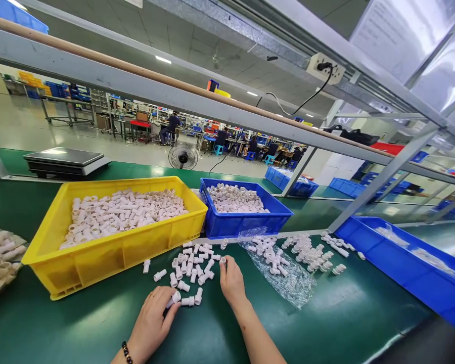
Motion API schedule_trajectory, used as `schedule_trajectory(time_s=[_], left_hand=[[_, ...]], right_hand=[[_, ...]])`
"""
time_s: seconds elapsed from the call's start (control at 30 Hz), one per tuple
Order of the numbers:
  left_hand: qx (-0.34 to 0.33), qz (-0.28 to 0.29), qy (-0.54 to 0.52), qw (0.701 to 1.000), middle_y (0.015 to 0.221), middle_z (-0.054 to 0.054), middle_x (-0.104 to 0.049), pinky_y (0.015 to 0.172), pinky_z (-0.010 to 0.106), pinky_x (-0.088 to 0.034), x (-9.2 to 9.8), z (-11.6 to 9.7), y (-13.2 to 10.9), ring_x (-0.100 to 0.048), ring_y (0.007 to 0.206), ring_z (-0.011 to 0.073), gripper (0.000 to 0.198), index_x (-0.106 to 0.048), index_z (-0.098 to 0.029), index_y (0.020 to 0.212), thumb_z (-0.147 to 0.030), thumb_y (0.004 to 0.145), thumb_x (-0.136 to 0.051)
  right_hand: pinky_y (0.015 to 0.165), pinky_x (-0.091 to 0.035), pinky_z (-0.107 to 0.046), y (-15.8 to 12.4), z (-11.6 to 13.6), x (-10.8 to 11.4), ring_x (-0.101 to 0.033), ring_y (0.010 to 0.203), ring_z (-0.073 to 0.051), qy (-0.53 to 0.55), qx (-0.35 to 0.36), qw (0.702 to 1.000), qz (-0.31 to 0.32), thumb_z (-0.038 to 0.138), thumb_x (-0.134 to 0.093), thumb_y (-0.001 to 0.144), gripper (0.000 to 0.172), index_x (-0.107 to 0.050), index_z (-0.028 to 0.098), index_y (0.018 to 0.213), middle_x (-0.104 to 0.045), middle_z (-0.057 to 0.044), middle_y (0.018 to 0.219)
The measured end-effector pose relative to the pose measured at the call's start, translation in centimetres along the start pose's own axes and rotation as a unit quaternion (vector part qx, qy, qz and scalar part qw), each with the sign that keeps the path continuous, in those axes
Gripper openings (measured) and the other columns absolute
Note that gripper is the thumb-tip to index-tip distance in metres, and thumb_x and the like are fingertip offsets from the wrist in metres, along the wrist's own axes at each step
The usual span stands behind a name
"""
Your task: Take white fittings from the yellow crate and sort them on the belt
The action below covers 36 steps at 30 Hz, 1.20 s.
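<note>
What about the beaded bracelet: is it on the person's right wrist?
No, the beaded bracelet is at the wrist of the left hand, which holds a white fitting.

Head camera: worn on the person's head; looks from the near side of the yellow bin and from above its rim, the inside visible.
Facing: forward and down, across the yellow bin to the workshop floor beyond it.
Hands: left hand before the yellow bin, right hand off its right end; both close to the lens.
Shelf rail: crosses aslant above the yellow bin, dropping toward the right.
Range: yellow bin near, whole in view; fan well beyond it.
</note>
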<state>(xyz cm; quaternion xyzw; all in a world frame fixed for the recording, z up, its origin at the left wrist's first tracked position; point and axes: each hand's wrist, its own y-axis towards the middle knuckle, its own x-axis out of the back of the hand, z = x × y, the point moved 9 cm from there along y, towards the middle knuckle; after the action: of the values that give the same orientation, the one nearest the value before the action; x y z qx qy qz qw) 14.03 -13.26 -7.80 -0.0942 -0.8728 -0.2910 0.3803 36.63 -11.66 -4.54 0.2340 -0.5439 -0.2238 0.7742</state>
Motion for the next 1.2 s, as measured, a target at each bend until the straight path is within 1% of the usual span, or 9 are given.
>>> schedule_trajectory(time_s=[0.17,0.33,0.53,0.67,0.8,0.93,1.0,1.07,1.2], left_hand=[[0.034,-0.044,-0.043,0.998,0.105,0.006,-0.059,0.083,0.026,-0.045,1.0,2.7,0.4,-0.055,0.096,0.0159,0.031,-0.049,-0.021,0.113,-0.034,0.086,-0.041],[0.145,-0.091,-0.033,0.985,0.093,0.005,-0.060,0.074,0.027,-0.045,3.9,7.1,1.3,-0.057,0.084,0.0166,0.034,-0.052,-0.019,0.104,-0.043,0.084,-0.039],[0.246,0.051,0.055,0.966,0.099,0.006,-0.058,0.078,0.032,-0.042,2.9,10.1,1.4,-0.054,0.090,0.0201,0.029,-0.053,-0.019,0.098,-0.037,0.082,-0.037],[0.226,0.101,0.117,0.962,0.091,0.006,-0.057,0.078,0.034,-0.040,2.4,9.8,1.7,-0.054,0.087,0.0216,0.027,-0.054,-0.017,0.091,-0.034,0.082,-0.034],[0.230,0.105,0.130,0.959,0.087,0.006,-0.056,0.077,0.035,-0.040,2.5,9.9,1.8,-0.053,0.086,0.0223,0.031,-0.055,-0.017,0.092,-0.039,0.083,-0.035],[0.240,0.005,0.134,0.962,0.099,0.009,-0.051,0.080,0.036,-0.041,4.4,9.8,1.7,-0.051,0.093,0.0241,0.044,-0.047,-0.015,0.110,-0.047,0.080,-0.041],[0.191,-0.065,0.138,0.970,0.099,0.009,-0.049,0.081,0.036,-0.040,5.5,8.2,1.7,-0.050,0.093,0.0234,0.041,-0.047,-0.014,0.110,-0.043,0.081,-0.040],[0.102,-0.083,0.120,0.984,0.098,0.009,-0.048,0.082,0.034,-0.040,5.4,5.7,1.8,-0.049,0.093,0.0211,0.032,-0.049,-0.016,0.106,-0.035,0.083,-0.039],[-0.007,0.070,0.066,0.995,0.104,0.008,-0.044,0.081,0.031,-0.041,1.1,1.7,1.1,-0.049,0.093,0.0182,0.025,-0.049,-0.021,0.106,-0.026,0.084,-0.039]], right_hand=[[0.076,-0.042,-0.034,1.0,-2.5,0.4,-0.051,0.085,-0.020,0.021,-0.028,0.999,-0.017,0.031,-0.034,0.089,0.022,-0.049,0.016,0.093,-0.054,-0.009,0.089],[0.071,-0.041,-0.032,0.5,-5.6,0.9,-0.051,0.079,-0.019,0.020,-0.077,0.997,-0.002,0.033,-0.039,0.086,0.022,-0.053,0.017,0.086,-0.056,-0.007,0.082],[0.069,-0.040,-0.030,0.4,-8.0,-0.7,-0.052,0.078,-0.020,0.000,-0.130,0.990,0.050,0.031,-0.043,0.082,0.020,-0.058,0.017,0.085,-0.059,-0.005,0.081],[0.066,-0.040,-0.030,0.1,-8.7,-1.8,-0.053,0.076,-0.021,-0.010,-0.149,0.986,0.080,0.029,-0.043,0.080,0.020,-0.059,0.018,0.084,-0.060,-0.005,0.080],[0.074,-0.040,-0.031,0.3,-8.2,-0.4,-0.052,0.090,-0.023,-0.018,-0.163,0.985,0.060,0.032,-0.047,0.078,0.027,-0.053,0.015,0.098,-0.057,-0.010,0.097],[0.066,-0.040,-0.027,0.3,-6.1,0.4,-0.054,0.075,-0.018,-0.002,-0.151,0.984,0.090,0.037,-0.047,0.080,0.020,-0.052,0.018,0.083,-0.057,-0.005,0.083],[0.062,-0.038,-0.025,-0.1,-4.8,-0.4,-0.053,0.067,-0.016,0.000,-0.133,0.979,0.152,0.036,-0.049,0.079,0.018,-0.053,0.018,0.077,-0.056,-0.002,0.074],[0.060,-0.036,-0.024,-0.7,-3.9,-1.4,-0.053,0.066,-0.015,-0.013,-0.117,0.969,0.215,0.032,-0.053,0.077,0.014,-0.055,0.019,0.080,-0.056,-0.002,0.073],[0.061,-0.036,-0.024,-1.3,-3.5,-2.3,-0.055,0.071,-0.016,-0.023,-0.104,0.958,0.266,0.021,-0.054,0.075,0.012,-0.057,0.019,0.087,-0.057,-0.003,0.080]])
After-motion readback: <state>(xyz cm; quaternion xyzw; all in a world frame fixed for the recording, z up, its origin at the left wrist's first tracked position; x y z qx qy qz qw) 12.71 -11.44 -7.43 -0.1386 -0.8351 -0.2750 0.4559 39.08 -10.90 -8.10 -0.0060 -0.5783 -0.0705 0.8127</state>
